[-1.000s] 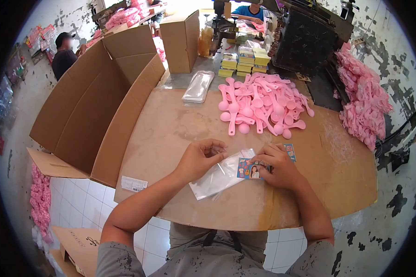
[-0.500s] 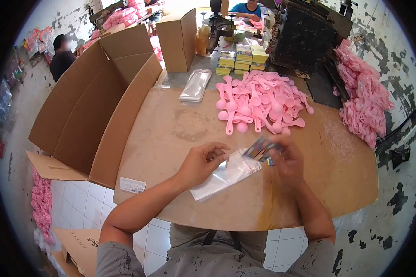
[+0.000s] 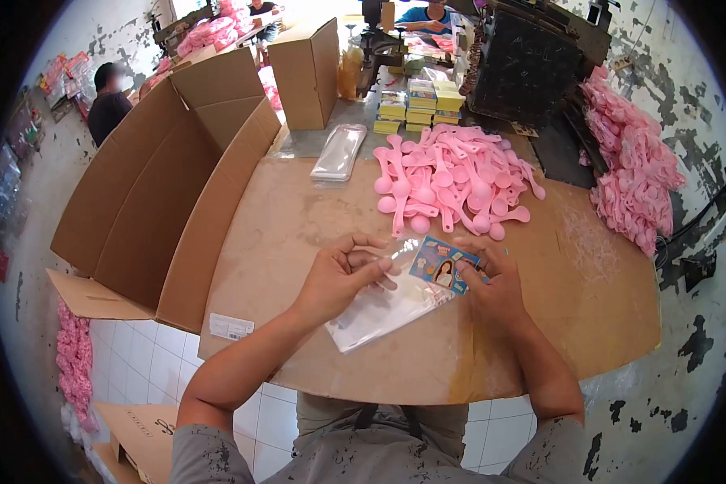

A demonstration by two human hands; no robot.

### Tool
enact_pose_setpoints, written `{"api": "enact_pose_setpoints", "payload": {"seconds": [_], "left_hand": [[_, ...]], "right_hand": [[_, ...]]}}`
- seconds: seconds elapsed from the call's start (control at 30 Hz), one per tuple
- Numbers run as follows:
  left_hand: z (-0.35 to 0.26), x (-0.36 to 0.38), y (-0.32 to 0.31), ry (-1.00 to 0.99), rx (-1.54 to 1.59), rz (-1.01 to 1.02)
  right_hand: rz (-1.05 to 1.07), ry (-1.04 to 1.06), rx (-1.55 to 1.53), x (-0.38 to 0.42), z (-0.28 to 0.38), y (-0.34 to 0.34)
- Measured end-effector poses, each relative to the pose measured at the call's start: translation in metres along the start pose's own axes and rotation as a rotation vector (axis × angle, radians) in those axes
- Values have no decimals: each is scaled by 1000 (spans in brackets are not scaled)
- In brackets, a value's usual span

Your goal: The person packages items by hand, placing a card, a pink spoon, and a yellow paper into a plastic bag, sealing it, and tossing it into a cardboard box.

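My right hand [image 3: 496, 286] pinches a small blue printed card [image 3: 444, 264], thumb on its face, which shows a person's picture. My left hand [image 3: 347, 273], thumb and fingers closed, grips the raised edge of a clear plastic bag [image 3: 405, 252] just left of the card. Under both hands, more flat clear bags [image 3: 379, 319] lie stacked at a slant on the cardboard-topped table. Beyond the hands is a heap of pink plastic spoons [image 3: 460, 177], some of them double-ended.
A large open carton [image 3: 218, 206] stands at the left, near a bundle of clear bags [image 3: 338, 153]. Card stacks [image 3: 422, 101] and a dark machine [image 3: 520, 68] are at the back. Pink bagged items [image 3: 637, 165] hang at the right. Several people sit farther off.
My right hand has turned the card so its printed face shows, bringing it close to my left hand. The bag's edge now stands raised at my left fingers.
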State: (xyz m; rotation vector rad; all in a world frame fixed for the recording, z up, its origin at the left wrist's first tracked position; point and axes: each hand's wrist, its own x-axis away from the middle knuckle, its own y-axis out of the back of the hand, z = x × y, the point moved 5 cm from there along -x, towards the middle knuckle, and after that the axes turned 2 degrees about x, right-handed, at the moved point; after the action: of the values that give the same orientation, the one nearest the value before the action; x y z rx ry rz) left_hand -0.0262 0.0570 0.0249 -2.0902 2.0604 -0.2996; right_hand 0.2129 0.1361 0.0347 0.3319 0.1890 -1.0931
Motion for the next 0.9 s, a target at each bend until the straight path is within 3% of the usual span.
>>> {"api": "enact_pose_setpoints", "payload": {"seconds": [0.1,0.2,0.3,0.4,0.5,0.6,0.7,0.8,0.9], "left_hand": [[11,0,-5,-36,-55,48],[16,2,-7,-36,-20,69],[13,5,-13,-12,-80,80],[18,9,-18,-125,-307,169],[15,15,-27,-44,-505,220],[12,17,-30,-45,-429,230],[17,12,-24,-92,-277,181],[16,15,-23,-43,-216,185],[18,13,-20,-62,-281,139]], "right_hand": [[10,-33,-118,-3,-4,5],[-1,64,-34,-1,0,3],[173,265,434,0,18,1],[296,361,398,1,19,-13],[227,90,175,8,15,-24],[26,-20,-72,9,0,-17],[17,-128,-139,11,-7,-20],[360,226,220,4,31,-36],[282,101,257,-22,19,-20]]}}
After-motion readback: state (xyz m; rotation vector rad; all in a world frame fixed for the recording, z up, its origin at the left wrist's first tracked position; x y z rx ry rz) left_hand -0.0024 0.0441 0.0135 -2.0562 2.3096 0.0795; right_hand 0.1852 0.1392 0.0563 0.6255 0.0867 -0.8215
